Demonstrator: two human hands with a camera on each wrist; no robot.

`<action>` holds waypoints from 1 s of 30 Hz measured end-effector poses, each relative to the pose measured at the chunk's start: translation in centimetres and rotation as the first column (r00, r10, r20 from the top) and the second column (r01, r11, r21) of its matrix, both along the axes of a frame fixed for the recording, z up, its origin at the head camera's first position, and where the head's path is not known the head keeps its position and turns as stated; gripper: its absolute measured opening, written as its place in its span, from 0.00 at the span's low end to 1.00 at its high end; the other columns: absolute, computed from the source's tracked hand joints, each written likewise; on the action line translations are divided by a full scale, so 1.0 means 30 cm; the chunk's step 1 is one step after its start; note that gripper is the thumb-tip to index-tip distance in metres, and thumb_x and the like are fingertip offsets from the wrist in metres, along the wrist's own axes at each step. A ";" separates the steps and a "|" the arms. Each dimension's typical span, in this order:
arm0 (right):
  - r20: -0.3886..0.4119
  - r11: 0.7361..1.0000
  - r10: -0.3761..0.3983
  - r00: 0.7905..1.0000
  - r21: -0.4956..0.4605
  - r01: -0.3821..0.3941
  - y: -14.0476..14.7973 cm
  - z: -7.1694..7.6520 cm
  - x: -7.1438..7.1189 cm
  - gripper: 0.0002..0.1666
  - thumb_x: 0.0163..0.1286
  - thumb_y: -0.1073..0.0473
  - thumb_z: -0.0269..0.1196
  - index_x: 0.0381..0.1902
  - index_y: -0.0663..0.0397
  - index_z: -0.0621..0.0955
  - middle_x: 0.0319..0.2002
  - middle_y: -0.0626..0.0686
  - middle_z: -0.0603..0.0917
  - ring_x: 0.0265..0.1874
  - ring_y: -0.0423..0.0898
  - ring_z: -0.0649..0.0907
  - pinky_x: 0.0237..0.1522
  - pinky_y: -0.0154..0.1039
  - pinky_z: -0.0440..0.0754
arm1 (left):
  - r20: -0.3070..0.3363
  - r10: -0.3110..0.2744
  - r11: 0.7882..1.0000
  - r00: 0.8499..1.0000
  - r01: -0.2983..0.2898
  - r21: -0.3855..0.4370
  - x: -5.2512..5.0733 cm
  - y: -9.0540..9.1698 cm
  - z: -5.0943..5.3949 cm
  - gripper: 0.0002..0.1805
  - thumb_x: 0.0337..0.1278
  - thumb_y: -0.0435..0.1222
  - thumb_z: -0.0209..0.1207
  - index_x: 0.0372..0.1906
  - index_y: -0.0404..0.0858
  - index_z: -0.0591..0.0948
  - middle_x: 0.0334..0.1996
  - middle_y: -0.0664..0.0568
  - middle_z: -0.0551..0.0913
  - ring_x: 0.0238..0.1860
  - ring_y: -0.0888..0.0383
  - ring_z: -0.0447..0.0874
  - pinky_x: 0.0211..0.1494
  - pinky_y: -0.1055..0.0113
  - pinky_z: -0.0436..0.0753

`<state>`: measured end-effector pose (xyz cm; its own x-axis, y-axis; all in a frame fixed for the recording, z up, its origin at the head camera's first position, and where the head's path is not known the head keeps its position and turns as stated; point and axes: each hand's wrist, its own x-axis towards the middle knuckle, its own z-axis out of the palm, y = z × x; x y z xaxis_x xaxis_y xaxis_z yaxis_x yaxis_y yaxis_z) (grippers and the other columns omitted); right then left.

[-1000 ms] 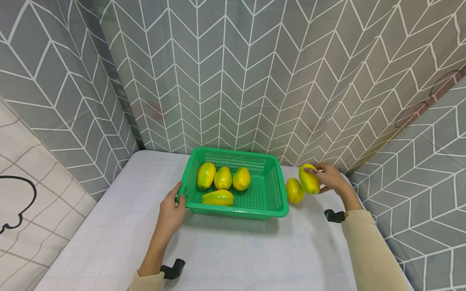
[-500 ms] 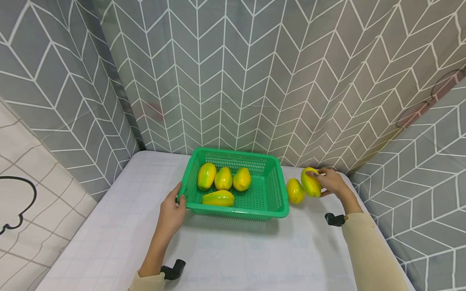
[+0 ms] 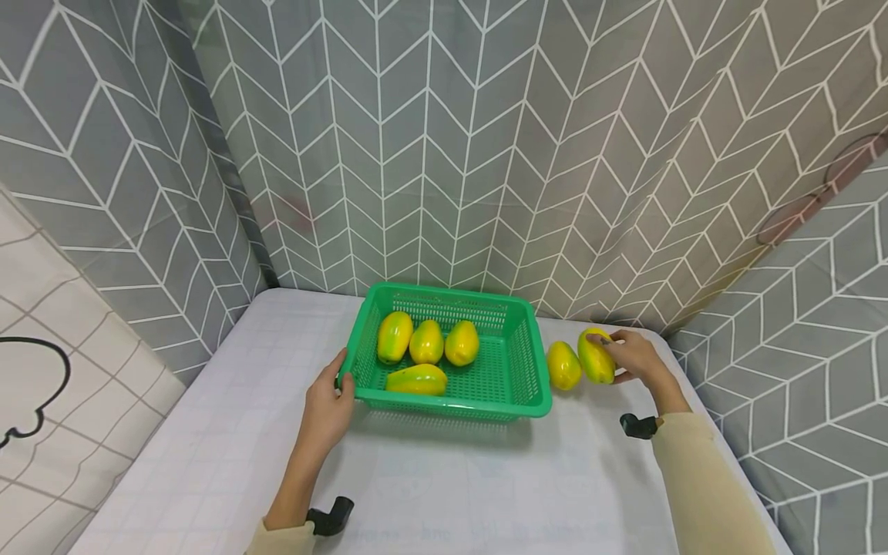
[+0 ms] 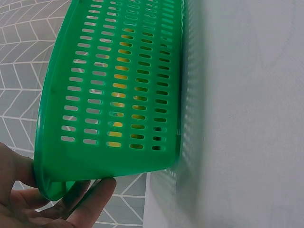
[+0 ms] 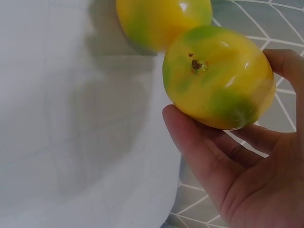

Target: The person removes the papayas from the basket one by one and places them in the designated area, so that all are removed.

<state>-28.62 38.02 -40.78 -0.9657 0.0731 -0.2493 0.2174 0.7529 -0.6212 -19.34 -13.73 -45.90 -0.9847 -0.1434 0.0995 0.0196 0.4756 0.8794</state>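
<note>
Here, glossy yellow fruit [image 5: 218,80], green-blotched, right grip [image 3: 637,358] holding it, left grip [image 3: 330,401] clasping green basket [image 3: 451,401].

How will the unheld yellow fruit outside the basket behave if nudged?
The unheld yellow fruit will probably roll, given its rounded sides. Glossy highlights suggest a smooth skin, perhaps slippery to pinch. The green basket close beside it would likely block a roll that way.

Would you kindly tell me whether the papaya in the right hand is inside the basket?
Out: the right hand holds the papaya to the right of the green basket.
</note>
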 end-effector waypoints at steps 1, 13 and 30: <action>0.000 1.000 -0.002 1.000 0.000 0.002 0.002 -0.002 0.001 0.53 0.80 0.32 0.53 0.74 0.79 0.63 0.60 0.78 0.76 0.45 0.59 0.89 0.43 0.53 0.93 | 0.000 -0.001 1.000 1.000 0.001 0.003 0.001 0.000 0.000 0.30 0.83 0.34 0.43 0.83 0.30 0.60 0.80 0.31 0.64 0.79 0.36 0.68 0.70 0.41 0.81; 0.048 0.999 -0.036 0.998 0.027 0.034 0.033 -0.035 0.000 0.57 0.80 0.30 0.52 0.76 0.81 0.59 0.60 0.79 0.75 0.49 0.63 0.87 0.44 0.52 0.93 | -0.008 0.002 1.000 1.000 -0.002 0.004 0.001 0.000 -0.002 0.30 0.83 0.33 0.43 0.82 0.30 0.60 0.80 0.32 0.65 0.78 0.37 0.70 0.69 0.41 0.82; 0.119 0.996 -0.066 0.991 0.066 0.058 0.051 -0.105 -0.010 0.53 0.80 0.36 0.50 0.77 0.80 0.57 0.61 0.79 0.72 0.52 0.66 0.82 0.43 0.49 0.93 | -0.010 -0.002 1.000 1.000 0.002 0.002 -0.002 -0.001 -0.005 0.30 0.83 0.34 0.44 0.82 0.30 0.61 0.80 0.32 0.65 0.80 0.36 0.67 0.71 0.40 0.80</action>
